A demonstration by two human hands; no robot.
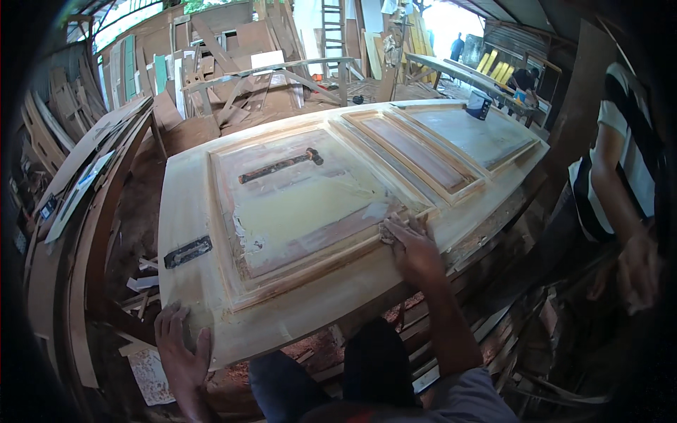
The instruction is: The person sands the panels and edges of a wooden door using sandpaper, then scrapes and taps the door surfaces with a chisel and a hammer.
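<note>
A large pale wooden panelled door lies flat before me, with raised mouldings around its recessed panels. My left hand rests at its near left corner, thumb and fingers apart, holding nothing. My right hand presses on the moulding at the near right corner of the large panel. Its fingers are bent together over a small greyish piece that I cannot make out. Cream filler is smeared across that panel, where a hammer lies. Near the door's left edge sits a dark, flat, scraper-like strip.
A dark blue and white can stands on the door's far right end. Another person's arm shows at the right. A bench with boards runs along the left. Wood scraps litter the floor; stacked planks line the back.
</note>
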